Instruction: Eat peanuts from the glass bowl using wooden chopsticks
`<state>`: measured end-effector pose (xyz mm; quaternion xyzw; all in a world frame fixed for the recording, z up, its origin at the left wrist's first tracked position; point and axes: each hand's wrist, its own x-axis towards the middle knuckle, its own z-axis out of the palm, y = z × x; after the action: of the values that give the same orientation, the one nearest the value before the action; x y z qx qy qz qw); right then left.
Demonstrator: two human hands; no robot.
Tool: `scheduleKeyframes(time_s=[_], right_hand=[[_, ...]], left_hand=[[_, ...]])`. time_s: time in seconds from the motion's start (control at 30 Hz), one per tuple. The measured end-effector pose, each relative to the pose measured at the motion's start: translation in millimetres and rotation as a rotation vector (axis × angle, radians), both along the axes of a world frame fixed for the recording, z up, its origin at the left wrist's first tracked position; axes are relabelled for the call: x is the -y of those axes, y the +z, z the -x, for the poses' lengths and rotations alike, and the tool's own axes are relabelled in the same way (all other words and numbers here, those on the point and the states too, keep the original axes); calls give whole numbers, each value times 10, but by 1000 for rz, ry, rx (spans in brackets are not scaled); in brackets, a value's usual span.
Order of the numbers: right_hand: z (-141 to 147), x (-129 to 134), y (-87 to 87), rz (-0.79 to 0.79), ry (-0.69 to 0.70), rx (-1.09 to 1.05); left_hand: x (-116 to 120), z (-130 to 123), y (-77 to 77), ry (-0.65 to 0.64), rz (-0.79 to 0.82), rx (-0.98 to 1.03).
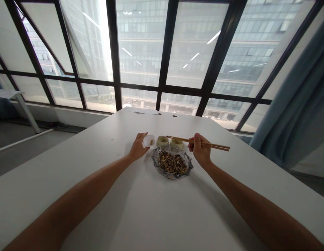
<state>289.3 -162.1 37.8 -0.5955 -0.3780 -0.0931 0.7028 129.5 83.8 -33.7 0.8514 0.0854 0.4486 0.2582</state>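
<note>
My left hand (138, 147) is closed on a small white cup (148, 141), tilted so that its inside faces me; a little brownish matter shows in it. In my right hand (200, 150) is a pair of wooden chopsticks (214, 145), held level with the tips pointing left. Those tips are over a small pale-green cup (162, 141), and whether they pinch anything is too small to tell. A second pale-green cup (176, 143) stands beside it, partly behind the chopsticks. Nearer to me sits a faceted glass bowl (187, 170) of brown, seed-like pieces (172, 164).
Everything stands on a white table (156, 212). Flat white paper (142, 111) lies at its far edge, near a round hole (174, 116). Large windows rise behind the table, and a blue curtain (295, 101) hangs at the right. Another white table (6, 93) is at the far left.
</note>
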Motion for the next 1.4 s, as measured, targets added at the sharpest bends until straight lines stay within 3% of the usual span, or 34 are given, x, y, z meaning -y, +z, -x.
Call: scheduleKeyframes(time_s=[0.1,0.33,0.53,0.73,0.87,1.07,1.27,1.4], right_hand=[[13,0,22,3,-3,7],[8,-76,-6,10,-2,11],[-23,-168,-74,190,104,18],[-47,40,24,117,102,-70],[-86,199,61,201,149,-92],[-91,256,-26,274,181,-20],[-59,260,-166,326,224,80],[-34,289,-248,359,197,131]], left_hand=[[44,21,32,17,-86,32],[33,9,5,33,-88,16],[39,1,-12,31,14,11],[27,-15,-31,27,158,-46],[-6,-29,-62,19,223,-81],[-37,-24,-64,37,234,-125],[183,97,113,180,17,101],[401,178,177,59,96,-18]])
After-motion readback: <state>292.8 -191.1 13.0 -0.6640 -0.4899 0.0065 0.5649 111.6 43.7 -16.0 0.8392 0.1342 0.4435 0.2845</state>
